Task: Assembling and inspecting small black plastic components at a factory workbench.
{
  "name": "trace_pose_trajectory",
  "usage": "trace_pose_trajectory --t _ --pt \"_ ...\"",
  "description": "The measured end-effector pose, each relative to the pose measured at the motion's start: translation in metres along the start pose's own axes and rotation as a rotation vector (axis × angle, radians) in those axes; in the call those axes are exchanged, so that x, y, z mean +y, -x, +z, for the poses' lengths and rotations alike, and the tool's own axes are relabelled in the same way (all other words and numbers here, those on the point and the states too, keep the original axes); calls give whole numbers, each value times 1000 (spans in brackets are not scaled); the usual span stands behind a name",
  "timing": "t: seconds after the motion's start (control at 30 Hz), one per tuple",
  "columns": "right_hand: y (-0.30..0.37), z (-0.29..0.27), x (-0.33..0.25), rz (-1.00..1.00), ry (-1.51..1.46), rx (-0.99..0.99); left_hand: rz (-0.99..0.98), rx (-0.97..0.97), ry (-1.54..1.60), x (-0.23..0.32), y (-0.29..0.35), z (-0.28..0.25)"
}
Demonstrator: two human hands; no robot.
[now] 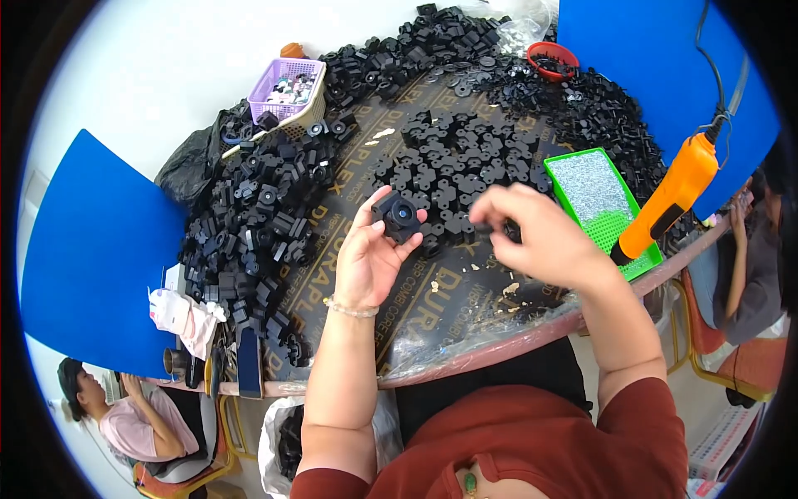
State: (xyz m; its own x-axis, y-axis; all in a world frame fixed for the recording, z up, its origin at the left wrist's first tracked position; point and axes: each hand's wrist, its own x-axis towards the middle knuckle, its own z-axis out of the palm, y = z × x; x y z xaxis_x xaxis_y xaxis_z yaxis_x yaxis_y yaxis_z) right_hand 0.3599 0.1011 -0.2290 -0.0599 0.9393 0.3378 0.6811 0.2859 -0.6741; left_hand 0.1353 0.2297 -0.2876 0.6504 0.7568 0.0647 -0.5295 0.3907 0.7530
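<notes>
My left hand (370,259) is palm up over the near middle of the table, its fingers closed round a black plastic housing (401,214). The housing is blocky, with a raised round collar and a small bluish centre facing up. To its right, my right hand (544,237) hovers with curled fingers. A dark bit shows by its fingertips, too small and blurred to name. Just beyond both hands, several black lobed plastic parts (465,158) stand packed in rows.
Heaps of black parts (266,195) line the left and back. A green tray (594,187) of small silvery pieces stands right, beside a hanging orange electric screwdriver (673,195). Purple basket (287,87) and red bowl (553,61) stand far back. Blue partitions (91,258) flank the table; people sit beyond.
</notes>
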Motion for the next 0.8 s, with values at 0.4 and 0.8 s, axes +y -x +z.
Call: trace_pose_trajectory --t 0.4,0.8 --pt "-43 63 38 291 -1062 100 -16 -26 -33 -8 2 1" --pt "-39 64 35 426 -1638 179 377 13 -517 -23 -1 1"
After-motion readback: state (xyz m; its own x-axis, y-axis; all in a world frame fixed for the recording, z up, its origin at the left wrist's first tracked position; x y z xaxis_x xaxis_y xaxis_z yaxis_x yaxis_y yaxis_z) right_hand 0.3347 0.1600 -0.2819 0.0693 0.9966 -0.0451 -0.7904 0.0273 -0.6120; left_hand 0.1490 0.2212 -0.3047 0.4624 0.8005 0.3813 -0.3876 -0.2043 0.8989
